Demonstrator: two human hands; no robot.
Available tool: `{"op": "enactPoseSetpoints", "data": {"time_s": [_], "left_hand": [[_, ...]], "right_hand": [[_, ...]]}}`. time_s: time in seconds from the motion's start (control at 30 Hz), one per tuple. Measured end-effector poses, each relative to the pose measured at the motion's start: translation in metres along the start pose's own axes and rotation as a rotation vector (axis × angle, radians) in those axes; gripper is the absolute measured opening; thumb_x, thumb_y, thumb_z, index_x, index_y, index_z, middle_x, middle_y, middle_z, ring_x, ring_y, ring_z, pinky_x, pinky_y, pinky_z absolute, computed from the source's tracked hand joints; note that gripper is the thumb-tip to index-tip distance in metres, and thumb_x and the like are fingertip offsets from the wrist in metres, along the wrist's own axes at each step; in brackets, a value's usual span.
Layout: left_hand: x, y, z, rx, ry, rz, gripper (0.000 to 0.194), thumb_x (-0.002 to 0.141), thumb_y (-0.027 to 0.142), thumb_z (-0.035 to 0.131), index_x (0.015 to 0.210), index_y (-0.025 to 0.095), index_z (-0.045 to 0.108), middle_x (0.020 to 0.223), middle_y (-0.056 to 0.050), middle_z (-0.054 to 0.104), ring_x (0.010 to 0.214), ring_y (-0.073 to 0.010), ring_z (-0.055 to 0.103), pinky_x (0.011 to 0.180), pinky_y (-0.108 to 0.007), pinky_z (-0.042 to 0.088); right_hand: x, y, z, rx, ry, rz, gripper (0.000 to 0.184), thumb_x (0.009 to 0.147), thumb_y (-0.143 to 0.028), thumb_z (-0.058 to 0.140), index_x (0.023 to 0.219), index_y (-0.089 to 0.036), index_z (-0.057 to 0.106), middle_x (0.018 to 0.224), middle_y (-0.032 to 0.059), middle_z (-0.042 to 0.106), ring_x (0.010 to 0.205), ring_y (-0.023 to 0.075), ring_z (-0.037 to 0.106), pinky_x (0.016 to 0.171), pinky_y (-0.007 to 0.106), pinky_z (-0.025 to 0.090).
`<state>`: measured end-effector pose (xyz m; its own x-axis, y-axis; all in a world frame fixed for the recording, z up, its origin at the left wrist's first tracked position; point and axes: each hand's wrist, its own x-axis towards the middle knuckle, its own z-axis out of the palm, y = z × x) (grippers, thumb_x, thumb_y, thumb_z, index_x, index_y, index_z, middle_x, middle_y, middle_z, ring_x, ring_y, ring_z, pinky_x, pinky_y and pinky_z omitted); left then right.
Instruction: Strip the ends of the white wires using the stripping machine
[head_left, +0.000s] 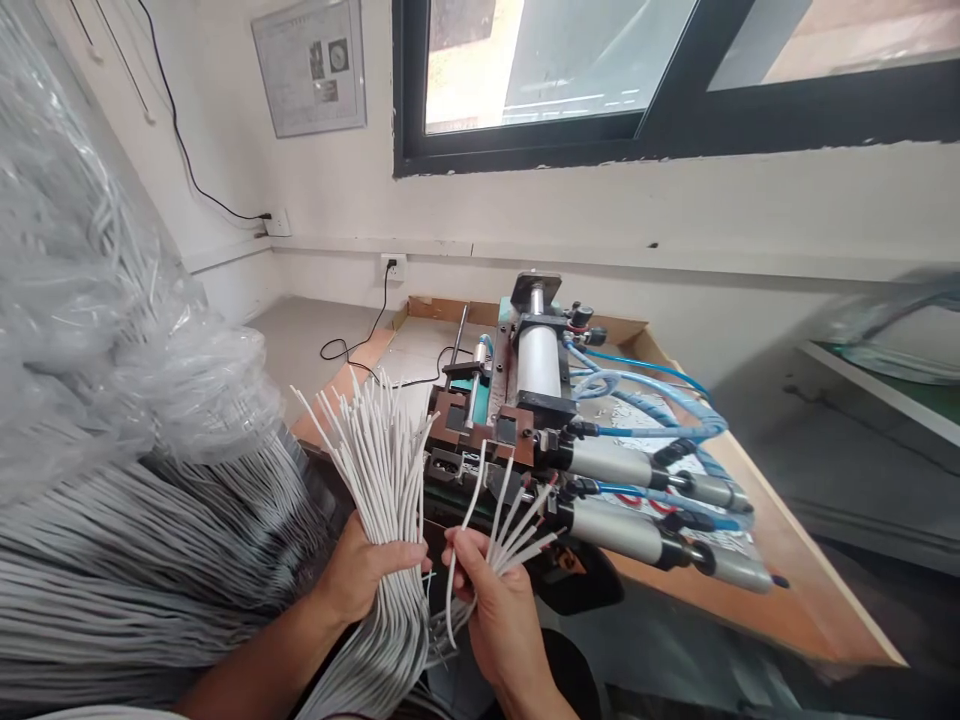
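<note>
My left hand (367, 575) is wrapped round a thick bundle of white cables (379, 460) whose cut ends fan upward. My right hand (499, 605) pinches several white cable ends (517, 520) apart from the bundle, pointing toward the machine. Both hands sit just in front of a small pneumatic machine (525, 400) with a white upright cylinder and two steel cylinders lying on its right side. The cables trail down below my hands.
A big mass of white cables in clear plastic wrap (112, 400) fills the left. The machine stands on a wooden bench (787, 560) with blue air hoses (660, 395). A black power cord (360, 345) runs to a wall socket. A window is above.
</note>
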<state>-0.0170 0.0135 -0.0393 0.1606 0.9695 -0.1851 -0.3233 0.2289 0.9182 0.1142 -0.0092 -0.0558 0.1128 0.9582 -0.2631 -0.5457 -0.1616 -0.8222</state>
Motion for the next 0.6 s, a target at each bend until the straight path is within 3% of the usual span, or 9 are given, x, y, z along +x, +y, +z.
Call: {"op": "enactPoseSetpoints", "data": {"time_s": [0.23, 0.43, 0.53, 0.6], "left_hand": [[-0.002, 0.004, 0.005, -0.017, 0.012, -0.001, 0.017, 0.051, 0.009, 0.069, 0.066, 0.011, 0.062, 0.056, 0.001, 0.060, 0.049, -0.0128, 0.055, 0.050, -0.026, 0.048], [-0.004, 0.006, 0.009, -0.015, 0.032, 0.000, 0.021, 0.049, 0.005, 0.069, 0.067, 0.012, 0.061, 0.053, 0.003, 0.058, 0.045, -0.0107, 0.051, 0.045, -0.023, 0.045], [-0.003, 0.009, 0.010, 0.017, -0.032, 0.031, 0.024, 0.050, 0.004, 0.067, 0.073, 0.012, 0.064, 0.056, 0.002, 0.062, 0.049, -0.0129, 0.054, 0.047, -0.024, 0.045], [-0.002, 0.011, 0.012, 0.027, -0.105, 0.040, 0.025, 0.052, 0.004, 0.066, 0.076, 0.011, 0.066, 0.061, 0.000, 0.065, 0.056, -0.0154, 0.057, 0.054, -0.026, 0.046]], "right_hand": [[0.012, -0.005, 0.003, 0.087, 0.041, 0.086, 0.027, 0.057, -0.036, 0.074, 0.066, -0.012, 0.066, 0.049, -0.0016, 0.050, 0.044, 0.0061, 0.039, 0.041, 0.018, 0.027], [0.016, -0.014, 0.010, 0.137, -0.032, 0.177, 0.029, 0.057, -0.037, 0.073, 0.070, -0.012, 0.066, 0.044, -0.0061, 0.041, 0.039, 0.0038, 0.029, 0.038, 0.018, 0.019], [0.013, -0.013, 0.012, 0.093, -0.149, 0.214, 0.031, 0.057, -0.037, 0.074, 0.074, -0.012, 0.066, 0.041, -0.0085, 0.035, 0.038, 0.0034, 0.025, 0.039, 0.018, 0.018], [0.010, -0.010, 0.012, 0.057, -0.125, 0.134, 0.030, 0.054, -0.035, 0.076, 0.070, -0.012, 0.066, 0.042, -0.0070, 0.040, 0.039, 0.0041, 0.030, 0.040, 0.019, 0.022]]}}
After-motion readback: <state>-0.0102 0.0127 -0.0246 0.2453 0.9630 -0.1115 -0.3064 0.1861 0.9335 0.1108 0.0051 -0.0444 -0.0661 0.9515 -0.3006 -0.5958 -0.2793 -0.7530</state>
